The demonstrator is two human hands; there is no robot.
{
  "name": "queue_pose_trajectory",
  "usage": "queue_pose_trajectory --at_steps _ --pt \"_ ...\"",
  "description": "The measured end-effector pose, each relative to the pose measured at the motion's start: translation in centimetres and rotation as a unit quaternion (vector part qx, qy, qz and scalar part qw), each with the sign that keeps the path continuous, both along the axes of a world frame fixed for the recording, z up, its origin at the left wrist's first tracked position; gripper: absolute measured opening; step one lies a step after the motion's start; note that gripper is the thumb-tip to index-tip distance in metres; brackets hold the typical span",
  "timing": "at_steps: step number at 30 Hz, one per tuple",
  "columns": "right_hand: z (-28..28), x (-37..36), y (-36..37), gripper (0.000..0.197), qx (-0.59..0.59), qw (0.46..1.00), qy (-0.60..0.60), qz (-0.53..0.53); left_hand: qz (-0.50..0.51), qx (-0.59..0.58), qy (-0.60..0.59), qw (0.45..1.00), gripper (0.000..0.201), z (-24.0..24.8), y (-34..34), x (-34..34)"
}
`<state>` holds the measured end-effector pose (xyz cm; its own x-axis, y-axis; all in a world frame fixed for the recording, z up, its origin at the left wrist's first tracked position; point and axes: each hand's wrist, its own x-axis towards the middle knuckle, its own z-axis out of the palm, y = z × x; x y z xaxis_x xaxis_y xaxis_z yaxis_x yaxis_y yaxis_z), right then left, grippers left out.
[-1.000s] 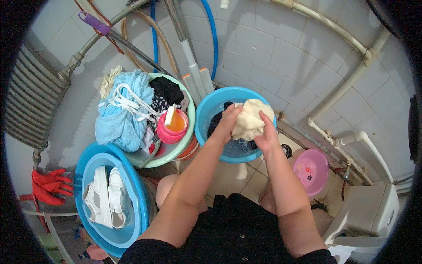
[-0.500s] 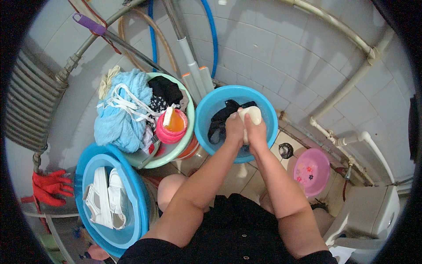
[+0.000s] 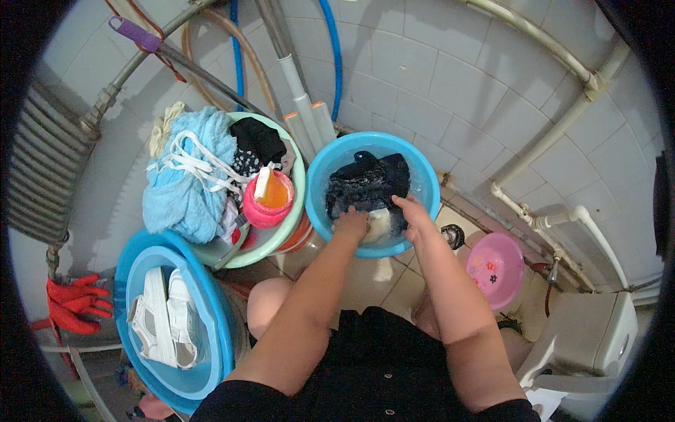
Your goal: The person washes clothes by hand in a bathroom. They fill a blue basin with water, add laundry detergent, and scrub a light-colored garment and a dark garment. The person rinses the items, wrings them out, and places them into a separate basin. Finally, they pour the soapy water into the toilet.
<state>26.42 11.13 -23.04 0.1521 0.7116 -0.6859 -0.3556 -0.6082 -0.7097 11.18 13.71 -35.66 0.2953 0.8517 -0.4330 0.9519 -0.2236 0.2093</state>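
Soaking step, I guessed: pale cloth (image 3: 380, 225) in the blue basin (image 3: 316, 211), right hand (image 3: 418, 219) loosely spread, couldn't tell if left hand (image 3: 351, 226) gripped; lifting needed both.

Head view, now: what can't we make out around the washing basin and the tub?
Head: whether the left hand grips the cream cloth; the back of the hand hides its fingers.
Head: full shape of the dark garment; its own folds hide it.
Head: bottom of the washing basin, largely under that garment.
Head: what lies deep in the pale green tub, under the light blue cloth.
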Motion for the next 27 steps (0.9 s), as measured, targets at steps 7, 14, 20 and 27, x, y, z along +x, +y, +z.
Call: queue_pose_trajectory --at_steps 7,14,20,27 --pt "-2.3 1.1 0.0 0.058 0.053 0.98 0.19 0.028 0.205 -0.199 -0.571 0.769 0.029 14.6 1.2 3.1" --pt "2.5 1.6 -0.2 0.049 0.134 0.876 0.462 0.02 0.235 -0.093 -0.665 0.703 0.04 17.4 1.3 4.4" --pt "0.3 1.6 0.6 0.033 0.273 0.931 0.203 -0.133 0.285 -0.213 -0.703 0.615 0.047 11.0 1.6 7.2" --pt "0.2 -0.1 -0.2 0.032 0.245 0.956 0.075 -0.141 0.254 0.149 -0.5 0.814 0.038 12.4 -1.3 8.1"
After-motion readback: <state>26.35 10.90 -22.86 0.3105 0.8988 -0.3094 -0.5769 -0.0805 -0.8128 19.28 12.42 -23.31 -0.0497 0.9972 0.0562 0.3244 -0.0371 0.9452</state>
